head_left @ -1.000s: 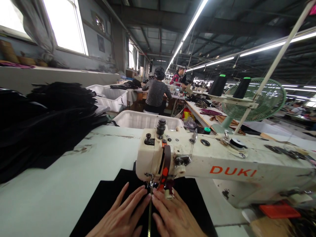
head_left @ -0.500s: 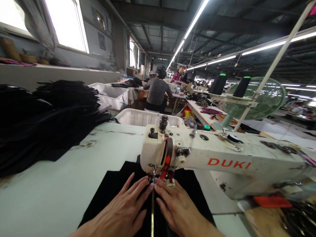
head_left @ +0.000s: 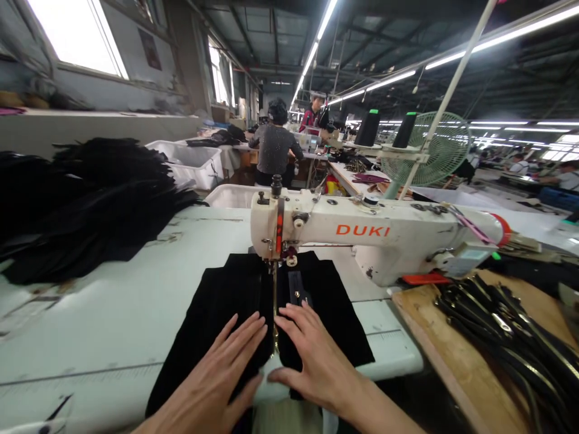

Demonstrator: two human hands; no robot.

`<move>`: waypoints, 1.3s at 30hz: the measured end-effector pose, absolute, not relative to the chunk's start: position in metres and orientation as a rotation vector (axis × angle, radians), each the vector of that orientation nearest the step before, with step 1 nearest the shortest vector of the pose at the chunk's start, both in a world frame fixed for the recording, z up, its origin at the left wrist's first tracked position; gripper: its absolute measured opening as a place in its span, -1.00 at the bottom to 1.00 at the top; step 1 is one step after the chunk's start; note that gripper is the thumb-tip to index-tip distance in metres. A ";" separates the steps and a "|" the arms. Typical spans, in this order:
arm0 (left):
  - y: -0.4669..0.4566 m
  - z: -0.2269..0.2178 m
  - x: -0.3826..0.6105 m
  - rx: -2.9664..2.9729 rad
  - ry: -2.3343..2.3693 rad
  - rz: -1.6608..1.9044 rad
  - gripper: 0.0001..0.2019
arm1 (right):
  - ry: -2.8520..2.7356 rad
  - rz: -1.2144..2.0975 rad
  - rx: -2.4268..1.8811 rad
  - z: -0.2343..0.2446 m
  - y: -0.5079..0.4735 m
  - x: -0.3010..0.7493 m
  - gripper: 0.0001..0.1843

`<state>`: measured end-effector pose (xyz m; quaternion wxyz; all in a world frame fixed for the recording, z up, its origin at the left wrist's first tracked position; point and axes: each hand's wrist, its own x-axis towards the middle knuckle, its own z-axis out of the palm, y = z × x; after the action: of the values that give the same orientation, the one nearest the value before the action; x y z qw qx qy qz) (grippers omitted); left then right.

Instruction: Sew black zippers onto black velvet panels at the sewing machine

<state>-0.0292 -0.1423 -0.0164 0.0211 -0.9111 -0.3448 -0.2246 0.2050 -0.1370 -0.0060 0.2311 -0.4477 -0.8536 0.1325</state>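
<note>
My left hand lies flat and open on a black fabric piece on the sewing table. My right hand lies flat beside it, fingers spread, on the right half of the fabric. Between the two hands runs a gold zipper that leads up to the needle of a white DUKI sewing machine. Both hands sit well short of the needle, near the table's front edge.
A big heap of black fabric pieces fills the table's left. Black zippers lie on a wooden board at right. White bins, a green fan and thread cones stand behind. A seated person works further back.
My view has pulled back and dropped. Both hands have drawn away from the needle toward the front edge, and more of the fabric and zipper shows between hands and presser foot.
</note>
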 end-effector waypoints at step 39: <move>-0.150 -0.007 -0.027 -2.765 -0.817 -0.745 -0.28 | -2.115 0.291 -1.219 -0.005 -0.157 0.191 -0.78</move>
<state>-0.0275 -0.1498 -0.0067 0.0819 -0.9254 -0.2733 -0.2494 0.1906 -0.1572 -0.0050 0.3348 -0.4672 -0.8106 0.1116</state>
